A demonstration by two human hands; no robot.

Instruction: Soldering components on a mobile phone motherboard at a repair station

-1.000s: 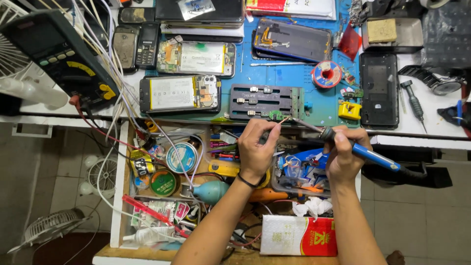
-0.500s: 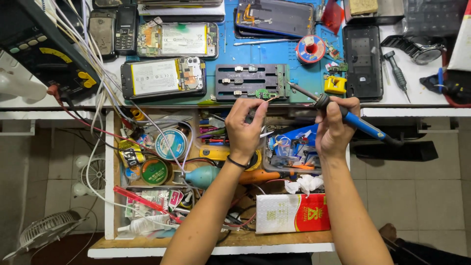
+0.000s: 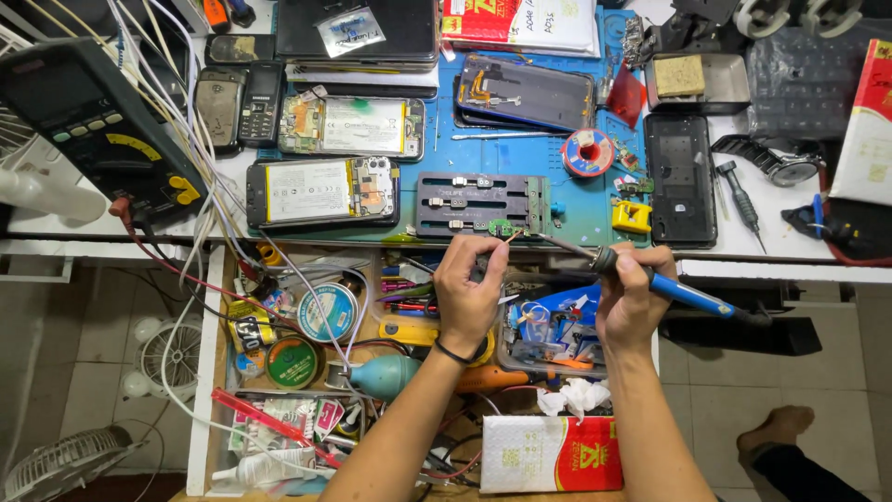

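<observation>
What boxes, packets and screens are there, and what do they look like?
Multimeter: top left, dark slab, grey screen, yellow dial.
Tissue packet: bottom, by the forearms, white and red rectangle.
Red-and-white packet: top centre, flat.
Opened phone: left of the left hand, battery with white label.

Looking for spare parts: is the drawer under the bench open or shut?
Open. The drawer is pulled out below the bench edge, its tools and tape rolls showing, with both forearms over it.
</observation>
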